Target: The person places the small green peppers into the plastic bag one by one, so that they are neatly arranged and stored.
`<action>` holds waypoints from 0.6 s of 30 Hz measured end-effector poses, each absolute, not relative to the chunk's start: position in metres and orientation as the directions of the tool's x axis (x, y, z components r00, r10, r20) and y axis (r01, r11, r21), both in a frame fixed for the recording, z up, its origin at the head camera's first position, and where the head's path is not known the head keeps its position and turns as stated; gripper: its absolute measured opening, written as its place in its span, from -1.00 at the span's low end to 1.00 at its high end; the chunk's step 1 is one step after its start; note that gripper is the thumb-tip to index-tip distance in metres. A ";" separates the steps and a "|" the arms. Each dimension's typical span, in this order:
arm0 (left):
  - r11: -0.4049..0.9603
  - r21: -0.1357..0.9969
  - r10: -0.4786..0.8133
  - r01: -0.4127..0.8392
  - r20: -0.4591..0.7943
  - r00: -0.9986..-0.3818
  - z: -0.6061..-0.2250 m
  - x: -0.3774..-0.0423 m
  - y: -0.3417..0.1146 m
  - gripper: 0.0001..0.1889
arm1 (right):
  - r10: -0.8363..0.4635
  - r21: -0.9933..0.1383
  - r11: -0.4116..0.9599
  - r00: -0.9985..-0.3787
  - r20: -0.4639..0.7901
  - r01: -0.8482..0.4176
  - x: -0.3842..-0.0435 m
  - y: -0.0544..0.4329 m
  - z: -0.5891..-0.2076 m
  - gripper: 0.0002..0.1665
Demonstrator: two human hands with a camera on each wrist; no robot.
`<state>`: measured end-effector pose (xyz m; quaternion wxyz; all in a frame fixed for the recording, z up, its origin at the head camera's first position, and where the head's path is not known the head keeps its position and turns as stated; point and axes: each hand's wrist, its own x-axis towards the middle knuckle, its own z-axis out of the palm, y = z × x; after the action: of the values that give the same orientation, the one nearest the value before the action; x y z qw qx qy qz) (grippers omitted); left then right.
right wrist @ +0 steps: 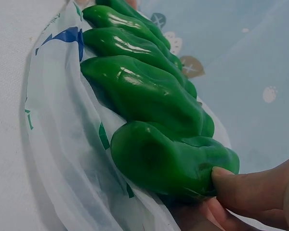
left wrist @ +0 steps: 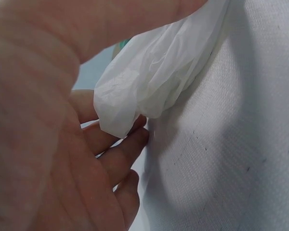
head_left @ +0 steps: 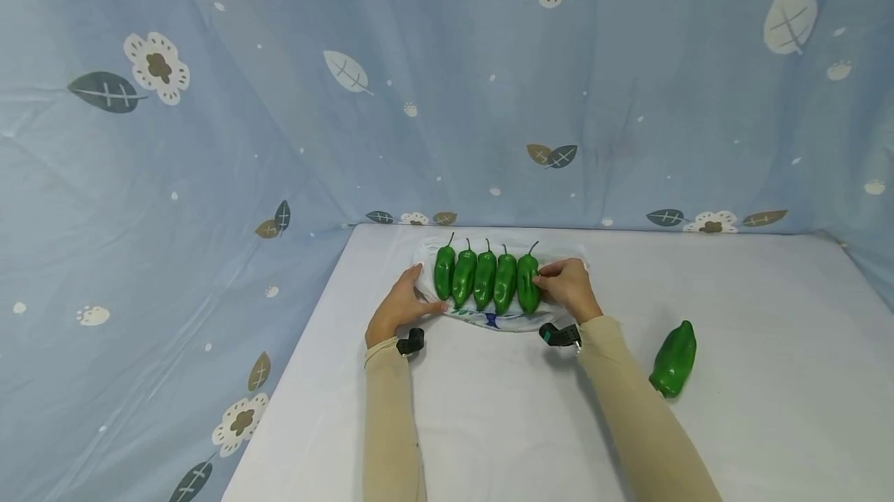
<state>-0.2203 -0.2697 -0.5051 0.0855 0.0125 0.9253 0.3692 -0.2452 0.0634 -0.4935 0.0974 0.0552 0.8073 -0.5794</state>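
Observation:
Several green peppers lie side by side in a row on a white plastic bag [head_left: 513, 323], their stems pointing to the back. At the right end of the row, my right hand [head_left: 569, 286] pinches the last green pepper [head_left: 528, 285]; in the right wrist view the thumb [right wrist: 253, 187] presses its side and the other fingers are partly hidden below it. My left hand [head_left: 401, 304] is at the bag's left edge, beside the leftmost pepper [head_left: 444, 273]. Its fingers [left wrist: 123, 156] are loosely spread, and the crumpled bag edge [left wrist: 130, 91] lies between them and the thumb.
One more green pepper [head_left: 674, 358] lies apart on the white table [head_left: 768, 316], right of my right forearm. Blue cloth [head_left: 447, 83] with flowers and leaves hangs behind the table and on its left side. A black wrist camera [head_left: 559, 334] sits below my right hand.

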 end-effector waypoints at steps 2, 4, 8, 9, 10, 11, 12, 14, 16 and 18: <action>0.727 0.685 0.088 -0.041 -0.152 -0.984 -0.504 -0.220 -0.270 0.25 | -0.022 -0.922 0.331 -0.975 -0.221 0.202 -0.245 0.062 -0.493 -0.63; 0.731 0.681 0.090 -0.040 -0.154 -0.984 -0.504 -0.220 -0.269 0.25 | -0.020 -0.920 0.335 -0.975 -0.223 0.203 -0.245 0.062 -0.493 -0.63; 0.734 0.679 0.093 -0.037 -0.155 -0.984 -0.505 -0.221 -0.269 0.25 | -0.016 -0.916 0.348 -0.975 -0.220 0.201 -0.245 0.061 -0.492 -0.63; 0.735 0.677 0.097 -0.030 -0.148 -0.984 -0.505 -0.221 -0.270 0.25 | -0.019 -0.915 0.352 -0.975 -0.220 0.199 -0.245 0.061 -0.492 -0.63; 0.737 0.676 0.100 -0.024 -0.145 -0.984 -0.506 -0.222 -0.270 0.25 | -0.021 -0.913 0.358 -0.975 -0.220 0.198 -0.245 0.061 -0.492 -0.62; 0.738 0.674 0.104 -0.019 -0.141 -0.985 -0.506 -0.222 -0.270 0.25 | -0.024 -0.910 0.364 -0.975 -0.221 0.197 -0.245 0.061 -0.492 -0.61; 0.740 0.672 0.110 -0.011 -0.136 -0.985 -0.506 -0.222 -0.270 0.25 | -0.030 -0.909 0.370 -0.975 -0.219 0.193 -0.245 0.061 -0.493 -0.60; 0.747 0.664 0.118 0.002 -0.129 -0.985 -0.505 -0.223 -0.271 0.25 | -0.039 -0.907 0.377 -0.975 -0.220 0.189 -0.246 0.062 -0.493 -0.58; 0.750 0.662 0.121 0.004 -0.132 -0.984 -0.505 -0.223 -0.271 0.25 | -0.039 -0.904 0.381 -0.974 -0.225 0.194 -0.246 0.061 -0.493 -0.57; 0.750 0.661 0.121 0.001 -0.136 -0.983 -0.504 -0.222 -0.271 0.24 | -0.035 -0.902 0.385 -0.974 -0.225 0.195 -0.246 0.061 -0.494 -0.57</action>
<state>-0.2225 -0.2706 -0.5037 0.0852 0.0326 0.9316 0.3519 -0.2463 0.0610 -0.4940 0.1039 0.0484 0.8257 -0.5524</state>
